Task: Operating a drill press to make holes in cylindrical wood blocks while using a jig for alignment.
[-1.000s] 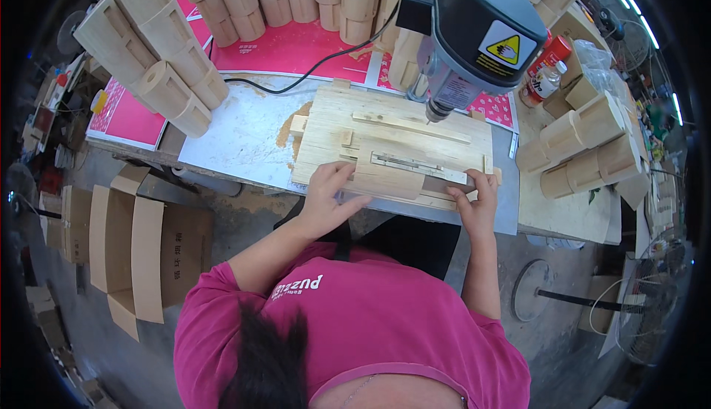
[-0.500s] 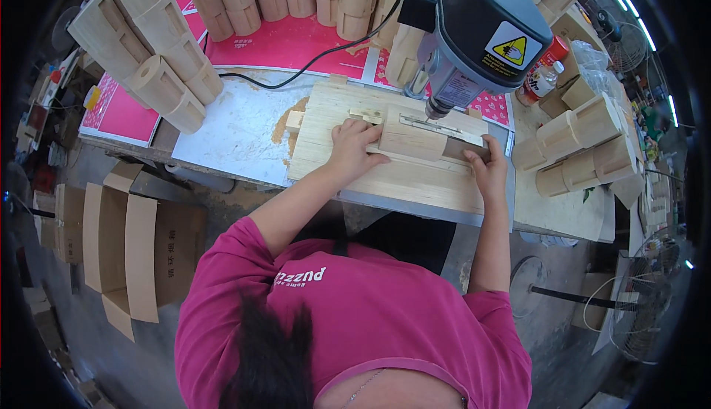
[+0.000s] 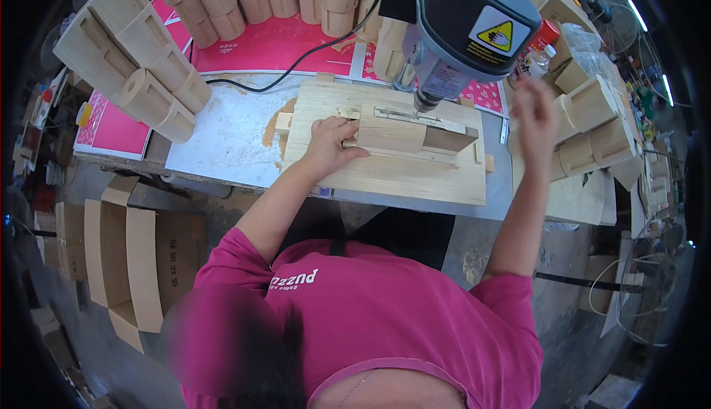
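Note:
A pale wooden block [image 3: 391, 133] with a slotted metal strip [image 3: 418, 118] along its top lies in a jig on a flat wooden board [image 3: 333, 176]. My left hand [image 3: 327, 146] grips the block's left end, thumb toward me and fingers curled over the far side. Under the drill press [image 3: 474, 24], the chuck [image 3: 427, 101] hangs just above the strip. A brownish flat plate [image 3: 448, 141] stands at the block's right end. My right hand [image 3: 535, 113] is up in the air right of the board, away from the block; motion smears its fingers.
Wooden cylinders [image 3: 337, 2] stand in rows at the back, with more stacked at the left [image 3: 152, 98] and right [image 3: 592, 131]. A black cable [image 3: 296, 65] crosses the bench from the drill press. An open cardboard box [image 3: 141, 261] stands on the floor at the left.
My right hand has let go of the plate at the block's right end and swung up and to the right. My left hand stays at the block's left end.

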The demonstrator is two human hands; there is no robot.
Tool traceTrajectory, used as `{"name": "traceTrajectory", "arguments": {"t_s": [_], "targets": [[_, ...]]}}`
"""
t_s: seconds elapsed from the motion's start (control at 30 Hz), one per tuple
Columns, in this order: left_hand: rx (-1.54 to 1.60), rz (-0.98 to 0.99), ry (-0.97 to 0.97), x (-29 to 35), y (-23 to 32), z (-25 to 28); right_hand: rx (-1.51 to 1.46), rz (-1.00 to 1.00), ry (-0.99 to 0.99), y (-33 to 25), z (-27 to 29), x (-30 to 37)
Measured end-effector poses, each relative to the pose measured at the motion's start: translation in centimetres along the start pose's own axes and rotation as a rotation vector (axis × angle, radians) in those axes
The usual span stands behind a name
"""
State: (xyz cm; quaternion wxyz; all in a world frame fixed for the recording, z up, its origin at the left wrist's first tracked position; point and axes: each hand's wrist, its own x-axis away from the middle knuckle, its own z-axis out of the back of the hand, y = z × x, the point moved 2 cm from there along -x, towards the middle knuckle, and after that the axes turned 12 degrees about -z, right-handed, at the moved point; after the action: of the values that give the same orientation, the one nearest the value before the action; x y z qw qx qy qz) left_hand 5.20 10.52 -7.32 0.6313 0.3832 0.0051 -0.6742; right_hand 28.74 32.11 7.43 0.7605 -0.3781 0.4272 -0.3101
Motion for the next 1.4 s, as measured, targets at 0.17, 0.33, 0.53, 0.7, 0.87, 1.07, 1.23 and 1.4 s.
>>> {"name": "traceTrajectory", "arguments": {"t_s": [0.17, 0.33, 0.53, 0.7, 0.87, 1.07, 1.23, 1.4], "targets": [[-0.032, -0.015, -0.034, -0.3, 0.0, -0.1, -0.045, 0.056, 0.057, -6.7, 0.6, -7.3], [-0.043, -0.042, -0.006, -0.3, 0.1, -0.1, -0.098, 0.006, -0.004, -7.3, -1.4, -7.4], [-0.048, -0.034, 0.006, -0.3, -0.1, 0.4, 0.253, 0.274, 0.208, -9.8, -1.6, 0.2], [-0.058, -0.094, 0.050, -0.6, 0.3, 0.4, 0.106, 0.178, 0.178, -6.7, -2.8, 6.7], [-0.029, 0.008, -0.032, -0.1, 0.5, 0.3, 0.025, 0.278, 0.185, -2.6, -5.1, 8.6], [-0.026, 0.007, -0.016, -0.4, 0.7, 0.6, 0.033, 0.340, 0.209, 1.0, -6.6, 8.1], [-0.039, -0.052, 0.034, -0.4, 0.2, 0.2, 0.179, 0.450, 0.256, -3.1, -4.1, 7.0], [-0.101, -0.021, 0.011, -0.9, 1.4, -0.7, 0.296, 0.179, 0.263, -10.8, -1.9, -0.9]]}}
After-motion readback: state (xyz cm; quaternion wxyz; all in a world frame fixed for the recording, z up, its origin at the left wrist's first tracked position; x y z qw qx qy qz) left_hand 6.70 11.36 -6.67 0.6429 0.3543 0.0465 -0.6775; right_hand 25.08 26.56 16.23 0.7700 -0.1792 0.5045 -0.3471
